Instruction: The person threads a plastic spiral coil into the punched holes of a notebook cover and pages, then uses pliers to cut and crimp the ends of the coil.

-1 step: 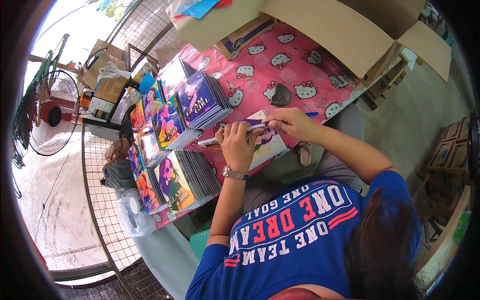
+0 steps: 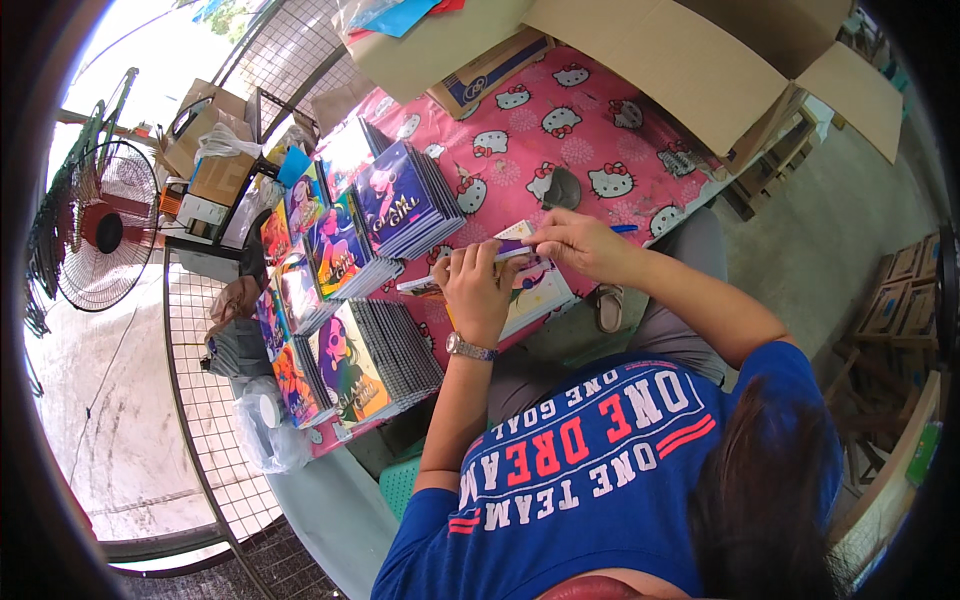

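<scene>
My left hand (image 2: 478, 285), with a watch on its wrist, and my right hand (image 2: 575, 243) meet over a thin colourful notebook (image 2: 535, 290). It lies at the near edge of the table, which has a pink cloth (image 2: 600, 140) printed with white cat figures. Both hands pinch the notebook's top edge, the fingers closed on it. A blue pen (image 2: 623, 228) lies just right of my right hand. A small dark object (image 2: 560, 188) lies on the cloth behind the hands.
Several stacks of glossy notebooks (image 2: 400, 205) (image 2: 375, 360) line the table's left side. Open cardboard boxes (image 2: 700, 70) stand at the back. A wire mesh rack (image 2: 215, 400), a standing fan (image 2: 100, 230) and wooden crates (image 2: 900, 290) surround the table.
</scene>
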Demonstrator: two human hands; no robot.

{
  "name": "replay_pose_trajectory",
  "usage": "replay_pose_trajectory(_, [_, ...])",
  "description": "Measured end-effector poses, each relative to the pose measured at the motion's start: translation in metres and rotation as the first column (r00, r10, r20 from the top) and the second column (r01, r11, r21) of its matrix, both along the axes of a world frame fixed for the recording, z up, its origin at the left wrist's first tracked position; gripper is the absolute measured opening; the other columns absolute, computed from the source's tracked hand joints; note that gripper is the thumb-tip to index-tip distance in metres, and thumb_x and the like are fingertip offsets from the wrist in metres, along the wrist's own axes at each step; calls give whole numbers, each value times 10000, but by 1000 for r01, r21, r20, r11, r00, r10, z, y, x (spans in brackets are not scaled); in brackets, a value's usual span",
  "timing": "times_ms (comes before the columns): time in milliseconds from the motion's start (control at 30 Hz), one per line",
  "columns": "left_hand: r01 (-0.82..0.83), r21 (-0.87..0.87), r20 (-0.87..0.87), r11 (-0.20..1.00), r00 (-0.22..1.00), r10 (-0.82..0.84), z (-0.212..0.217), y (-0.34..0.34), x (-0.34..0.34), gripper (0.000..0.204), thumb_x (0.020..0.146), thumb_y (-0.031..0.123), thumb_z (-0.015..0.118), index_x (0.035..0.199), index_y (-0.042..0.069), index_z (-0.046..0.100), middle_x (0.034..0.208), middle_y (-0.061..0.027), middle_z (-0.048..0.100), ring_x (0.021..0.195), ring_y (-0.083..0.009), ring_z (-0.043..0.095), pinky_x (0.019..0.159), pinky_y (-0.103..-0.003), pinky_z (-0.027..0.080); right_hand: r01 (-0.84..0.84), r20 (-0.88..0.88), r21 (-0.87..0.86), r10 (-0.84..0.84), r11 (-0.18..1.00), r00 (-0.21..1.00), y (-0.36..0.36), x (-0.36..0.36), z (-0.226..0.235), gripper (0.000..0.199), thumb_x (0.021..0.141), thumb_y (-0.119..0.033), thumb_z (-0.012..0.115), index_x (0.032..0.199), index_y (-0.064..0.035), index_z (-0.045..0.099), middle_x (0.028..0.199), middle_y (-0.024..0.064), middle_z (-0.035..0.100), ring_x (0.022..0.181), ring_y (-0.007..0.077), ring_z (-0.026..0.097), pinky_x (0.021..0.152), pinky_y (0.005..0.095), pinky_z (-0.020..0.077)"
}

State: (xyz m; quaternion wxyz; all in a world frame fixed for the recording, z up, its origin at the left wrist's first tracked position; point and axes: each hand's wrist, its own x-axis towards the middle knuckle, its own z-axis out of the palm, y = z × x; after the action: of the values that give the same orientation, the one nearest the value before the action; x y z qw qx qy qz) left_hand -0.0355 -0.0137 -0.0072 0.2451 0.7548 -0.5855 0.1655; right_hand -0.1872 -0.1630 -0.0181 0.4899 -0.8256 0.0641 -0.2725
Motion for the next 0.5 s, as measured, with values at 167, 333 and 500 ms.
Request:
replay_pose_trajectory(167, [72, 109, 17, 991, 997, -75, 8, -8, -16, 243, 876, 250, 653, 1077, 125, 602, 947, -42, 638, 949, -237, 591, 922, -433, 341, -12, -152, -67, 1, 998, 988, -5, -4, 22, 366, 873, -70, 650, 1225, -51, 549, 830, 100, 588, 817, 281, 633, 755, 353, 508])
replay_pose_trajectory(333, [105, 139, -36, 985, 994, -101, 11, 1, -15, 216, 875, 222, 642, 1060, 120, 601, 949, -50, 632, 951, -245, 589, 930, -438, 335, -98, -262, -191, 46, 977, 964, -2, -7, 51, 294, 887, -83, 639, 1167, -54, 555, 946, 125, 610, 859, 279, 646, 762, 358, 519])
replay_pose_trajectory(500, [157, 107, -133, 982, 981, -142, 4, 7, -6, 199, 870, 249, 659, 1019, 124, 617, 959, -46, 632, 1002, -252, 579, 960, -474, 315, -9, -505, 254, 140, 967, 852, -62, 42, -24, 349, 847, -177, 686, 1161, -83, 566, 1194, 151, 549, 1074, 303, 582, 873, 416, 502])
